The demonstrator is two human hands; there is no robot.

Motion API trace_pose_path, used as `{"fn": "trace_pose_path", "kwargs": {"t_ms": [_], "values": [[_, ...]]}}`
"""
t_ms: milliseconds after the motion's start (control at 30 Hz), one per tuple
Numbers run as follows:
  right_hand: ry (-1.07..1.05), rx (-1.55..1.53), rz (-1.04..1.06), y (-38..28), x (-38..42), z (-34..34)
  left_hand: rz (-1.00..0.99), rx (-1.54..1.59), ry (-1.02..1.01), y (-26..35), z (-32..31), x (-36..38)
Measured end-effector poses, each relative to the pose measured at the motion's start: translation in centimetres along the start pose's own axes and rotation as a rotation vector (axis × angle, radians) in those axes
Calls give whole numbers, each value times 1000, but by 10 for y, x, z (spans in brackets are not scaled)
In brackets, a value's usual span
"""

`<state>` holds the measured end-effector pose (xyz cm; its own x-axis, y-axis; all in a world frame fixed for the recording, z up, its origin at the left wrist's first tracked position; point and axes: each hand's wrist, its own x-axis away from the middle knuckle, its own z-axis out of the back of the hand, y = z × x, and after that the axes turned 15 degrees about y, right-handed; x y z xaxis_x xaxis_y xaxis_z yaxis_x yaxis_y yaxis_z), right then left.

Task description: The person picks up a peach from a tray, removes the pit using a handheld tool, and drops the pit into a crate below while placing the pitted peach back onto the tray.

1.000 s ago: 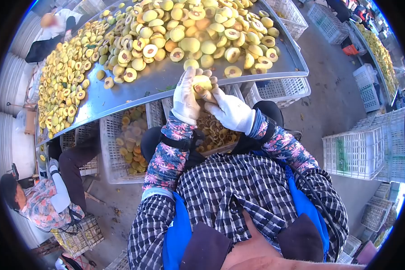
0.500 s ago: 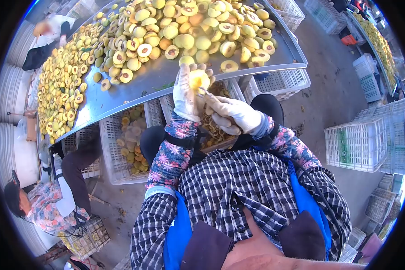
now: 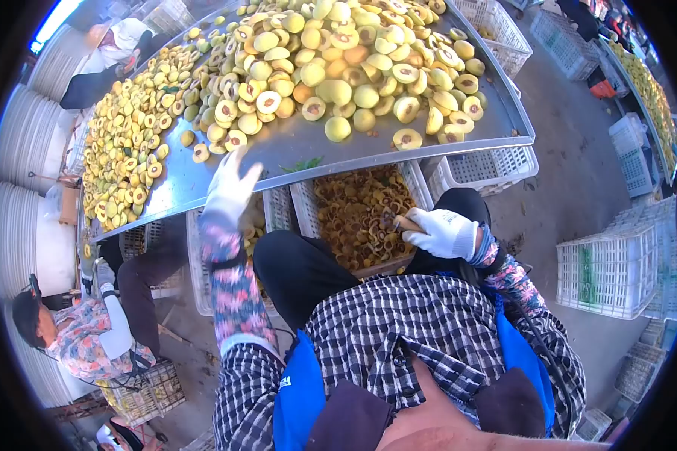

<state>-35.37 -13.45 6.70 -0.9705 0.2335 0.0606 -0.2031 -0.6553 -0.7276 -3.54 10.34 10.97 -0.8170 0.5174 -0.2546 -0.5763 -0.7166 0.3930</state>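
Note:
My left hand (image 3: 233, 184), in a white glove, is at the table's front edge with fingers apart and nothing in it. My right hand (image 3: 445, 231), gloved too, grips a small wooden-handled tool (image 3: 409, 224); its dark tip is hard to make out. The tool is above a crate (image 3: 306, 214) of brown pits and scraps (image 3: 361, 210) between my knees. On the metal table (image 3: 278, 159) ahead lies a heap of halved yellow stone fruit (image 3: 338, 92), like peaches or apricots, many with brown centres showing.
Left of my knee stands a crate of fruit halves (image 3: 254, 222), partly hidden by my left arm. A white crate (image 3: 489, 167) sits under the table's right corner. Stacked crates (image 3: 605, 267) stand at right. A seated person (image 3: 90, 331) is at left, another person (image 3: 116, 46) beyond.
My left hand has let go of the fruit half it held and moved left to the table edge. My right hand has moved right and down, away from the left, still with the tool.

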Motion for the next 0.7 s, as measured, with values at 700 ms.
{"fn": "trace_pose_path", "kwargs": {"t_ms": [700], "values": [[81,-112,37,-5,-10,-15,186,275,-385,72,-106,-71]]}}
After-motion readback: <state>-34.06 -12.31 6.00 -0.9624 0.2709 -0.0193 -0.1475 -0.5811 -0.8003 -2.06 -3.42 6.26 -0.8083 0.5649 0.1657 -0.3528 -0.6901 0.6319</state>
